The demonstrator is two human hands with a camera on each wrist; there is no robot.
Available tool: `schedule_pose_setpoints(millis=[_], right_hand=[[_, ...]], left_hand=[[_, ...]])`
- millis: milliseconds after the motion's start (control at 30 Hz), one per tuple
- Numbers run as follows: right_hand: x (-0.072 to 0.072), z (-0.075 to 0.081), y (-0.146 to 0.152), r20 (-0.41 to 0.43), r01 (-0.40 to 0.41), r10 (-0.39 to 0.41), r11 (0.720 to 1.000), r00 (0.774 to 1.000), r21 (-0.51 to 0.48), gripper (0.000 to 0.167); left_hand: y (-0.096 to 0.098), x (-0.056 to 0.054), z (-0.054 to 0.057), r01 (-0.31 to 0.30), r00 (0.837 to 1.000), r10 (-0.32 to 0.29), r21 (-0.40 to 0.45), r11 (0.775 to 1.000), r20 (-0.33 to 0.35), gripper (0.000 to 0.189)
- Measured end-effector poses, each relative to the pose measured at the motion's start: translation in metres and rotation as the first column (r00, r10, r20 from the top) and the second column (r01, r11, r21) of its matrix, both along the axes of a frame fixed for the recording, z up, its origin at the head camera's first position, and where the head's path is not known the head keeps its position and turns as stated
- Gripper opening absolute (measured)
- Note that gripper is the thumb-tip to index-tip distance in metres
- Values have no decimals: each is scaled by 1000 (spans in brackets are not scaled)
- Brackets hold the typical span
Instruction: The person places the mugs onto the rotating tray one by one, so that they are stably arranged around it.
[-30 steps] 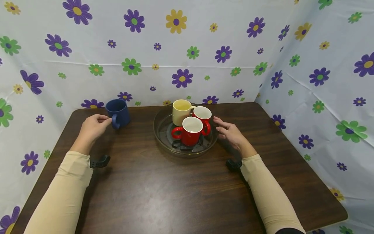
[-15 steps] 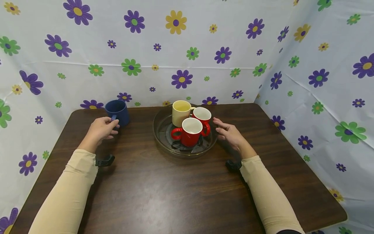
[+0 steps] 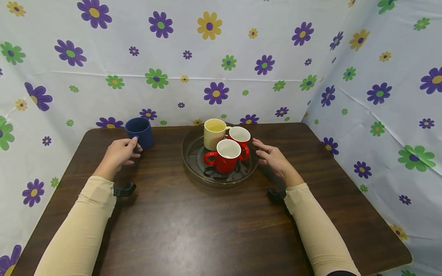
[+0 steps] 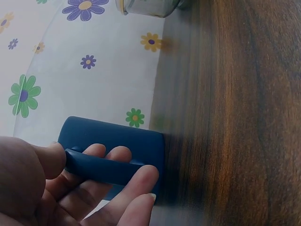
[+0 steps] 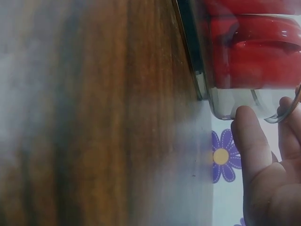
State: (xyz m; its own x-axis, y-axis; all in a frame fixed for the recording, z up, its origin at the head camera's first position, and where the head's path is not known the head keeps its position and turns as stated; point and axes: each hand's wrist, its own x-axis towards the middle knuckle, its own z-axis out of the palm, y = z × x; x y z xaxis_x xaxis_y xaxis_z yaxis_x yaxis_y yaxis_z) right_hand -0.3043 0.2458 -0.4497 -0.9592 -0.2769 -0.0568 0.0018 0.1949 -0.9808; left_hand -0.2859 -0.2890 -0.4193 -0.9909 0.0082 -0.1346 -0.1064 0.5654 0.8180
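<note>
We find the left hand (image 3: 119, 153) now closed on the handle of the blue mug (image 3: 139, 132): in the left wrist view the thumb lies on the outer face of the handle (image 4: 106, 169) and the fingers curl through its loop. A second ago that hand sat just short of the handle with the thumb barely touching; half a second ago the fingers had moved in, and they have since settled. The mug itself has not shifted; it stands upright on the table (image 3: 207, 226), directly ahead of the left fingertips. We judge the grip to be established and the mug ready to be lifted, though nothing shows it off the table.

The right hand (image 3: 272, 158) is unchanged over the same interval: fingers straight and relaxed, fingertips (image 5: 247, 125) touching the outer wall of the glass dish (image 3: 193, 168), steadying it. Just beyond those fingertips, inside the dish, stand two red mugs (image 3: 226, 155) and a cream mug (image 3: 214, 132).
</note>
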Motion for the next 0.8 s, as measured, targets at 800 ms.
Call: schedule_pose_setpoints(millis=[800], right_hand=[[-31,3,0,44,-23,20,997,999,77,48]], left_hand=[[-4,-2,-7,-14,1000,14,92,996,4,64]])
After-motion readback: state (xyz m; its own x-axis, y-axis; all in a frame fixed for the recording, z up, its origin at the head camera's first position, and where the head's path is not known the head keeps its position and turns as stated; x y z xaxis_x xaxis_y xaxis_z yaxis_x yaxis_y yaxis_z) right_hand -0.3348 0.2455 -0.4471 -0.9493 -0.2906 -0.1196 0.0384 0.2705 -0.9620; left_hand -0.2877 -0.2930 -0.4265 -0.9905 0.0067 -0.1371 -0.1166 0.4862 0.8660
